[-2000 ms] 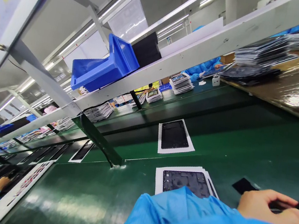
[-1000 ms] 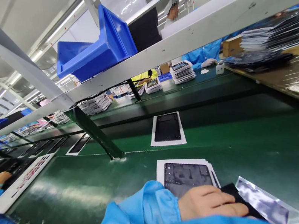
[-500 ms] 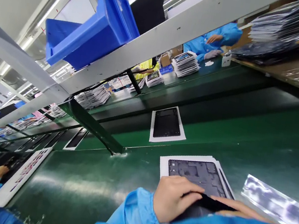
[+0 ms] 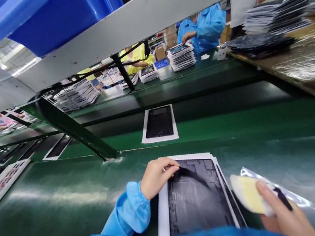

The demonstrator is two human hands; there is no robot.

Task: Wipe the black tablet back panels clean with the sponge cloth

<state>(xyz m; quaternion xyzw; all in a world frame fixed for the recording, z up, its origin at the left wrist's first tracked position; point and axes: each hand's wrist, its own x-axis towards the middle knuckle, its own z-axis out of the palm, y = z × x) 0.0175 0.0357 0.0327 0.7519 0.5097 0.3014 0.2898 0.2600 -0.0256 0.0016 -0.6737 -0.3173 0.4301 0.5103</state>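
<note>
A black tablet frame (image 4: 194, 204) lies on white paper sheets (image 4: 161, 215) in front of me, with a dark edge of another piece showing under its right side. At the frame's upper left corner, my left hand (image 4: 157, 176) is closed in a pinch on the end of a thin black strip (image 4: 193, 174), which extends over the frame. To the right, my right hand (image 4: 288, 218) grips a rounded yellow-and-white pad (image 4: 249, 193) whose exact kind I cannot make out. A small black piece (image 4: 283, 198) also shows at that hand. My sleeve hides the frame's near edge.
Shiny clear film (image 4: 246, 172) lies behind my right hand. Another black panel on paper (image 4: 161, 123) rests on the green line beyond. A green brace (image 4: 74, 128) and blue bin (image 4: 61, 9) stand left. Co-workers sit across, near stacked panels (image 4: 182, 57).
My hands have moved apart from the near part of the frame: the left to its upper left corner, the right out to the side, where the yellow-and-white pad now shows. The view has shifted.
</note>
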